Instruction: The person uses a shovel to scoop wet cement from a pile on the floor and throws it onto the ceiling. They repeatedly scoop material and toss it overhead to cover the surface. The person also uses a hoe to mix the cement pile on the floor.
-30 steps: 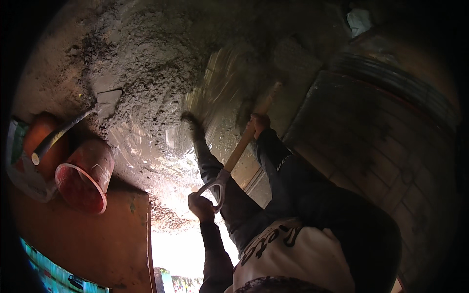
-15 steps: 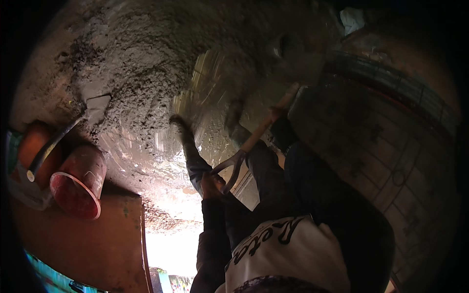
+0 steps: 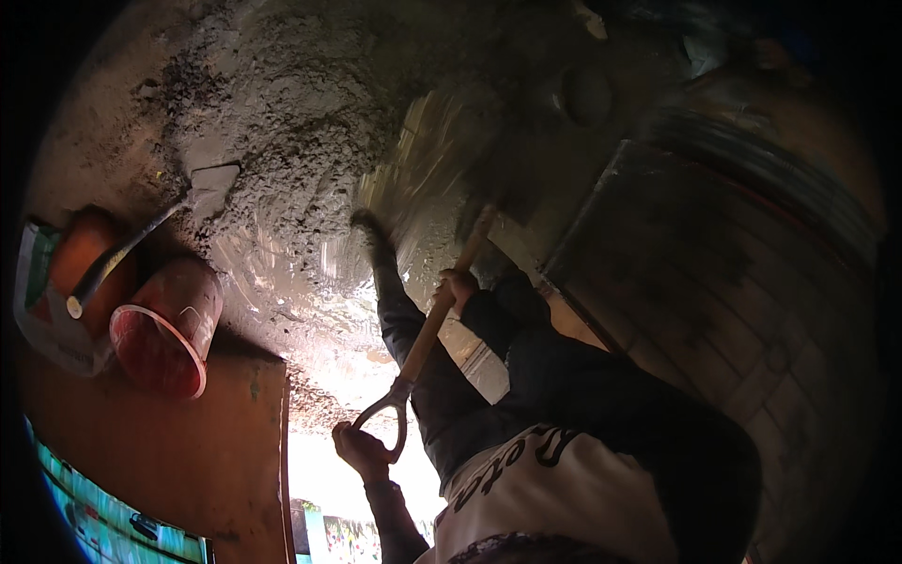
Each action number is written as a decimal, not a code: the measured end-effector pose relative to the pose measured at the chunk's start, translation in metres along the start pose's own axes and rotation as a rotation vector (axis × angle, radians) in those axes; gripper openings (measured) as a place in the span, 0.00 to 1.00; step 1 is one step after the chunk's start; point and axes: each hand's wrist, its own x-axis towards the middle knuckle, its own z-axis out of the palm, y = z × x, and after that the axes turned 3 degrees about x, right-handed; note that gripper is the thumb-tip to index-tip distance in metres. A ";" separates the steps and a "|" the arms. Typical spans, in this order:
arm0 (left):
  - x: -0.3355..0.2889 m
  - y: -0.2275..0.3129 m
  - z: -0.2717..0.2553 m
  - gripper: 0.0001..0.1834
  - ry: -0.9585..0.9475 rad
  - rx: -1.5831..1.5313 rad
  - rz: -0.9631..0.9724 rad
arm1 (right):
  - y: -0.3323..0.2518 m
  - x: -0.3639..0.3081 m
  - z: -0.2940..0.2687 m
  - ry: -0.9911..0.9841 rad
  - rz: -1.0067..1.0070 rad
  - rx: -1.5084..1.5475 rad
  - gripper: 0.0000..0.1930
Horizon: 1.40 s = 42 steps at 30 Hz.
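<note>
A long wooden-shafted shovel (image 3: 427, 340) with a D-shaped grip slants across my front. My left hand (image 3: 362, 453) is closed around the D-grip at its near end. Further up, my right hand (image 3: 458, 289) wraps the wooden shaft. The shovel's far end fades into shadow by my feet, so its blade is not clear. Ahead and to the left spreads a rough heap of wet grey concrete mix (image 3: 310, 141), with smeared scrape marks on the floor beside it.
At left, another flat-bladed tool (image 3: 214, 188) rests at the mix's edge, its handle pointing toward me. Beside it are a red bucket (image 3: 178, 320), a rounded orange object (image 3: 89, 258) and a brown board (image 3: 160, 451). A dark panel (image 3: 695, 291) lies at right.
Both hands have drawn the shovel back toward me and to the left. My right hand has come in closer, and my left hand is lower, further from my leg.
</note>
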 end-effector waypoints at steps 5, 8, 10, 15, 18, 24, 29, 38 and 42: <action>-0.006 0.053 -0.046 0.11 0.098 0.029 0.071 | 0.085 0.012 0.072 -0.052 0.194 0.009 0.05; -0.005 0.047 -0.047 0.13 0.171 -0.302 -0.233 | 0.102 0.039 0.086 -0.056 0.242 -0.025 0.05; 0.003 0.039 -0.020 0.06 0.242 0.142 0.245 | 0.087 0.062 0.103 -0.026 0.215 -0.112 0.05; 0.072 0.050 0.165 0.03 0.177 0.177 0.467 | -0.115 0.201 0.106 -0.186 -0.088 -0.117 0.08; 0.076 0.121 0.218 0.04 0.076 -0.355 0.151 | -0.181 0.249 0.109 -0.263 -0.195 -0.366 0.05; 0.134 0.025 0.220 0.06 0.123 -0.123 0.354 | -0.153 0.258 0.077 -0.515 -0.634 -0.789 0.03; 0.152 0.009 0.175 0.12 0.139 -0.352 0.064 | -0.095 0.184 0.111 -0.170 -0.279 -0.267 0.05; 0.089 0.014 0.133 0.12 0.061 0.019 0.434 | -0.122 0.031 0.056 -0.076 -0.333 -0.035 0.11; 0.024 0.075 0.143 0.10 -0.291 -0.106 0.090 | -0.160 0.020 -0.014 0.044 -0.386 -0.043 0.09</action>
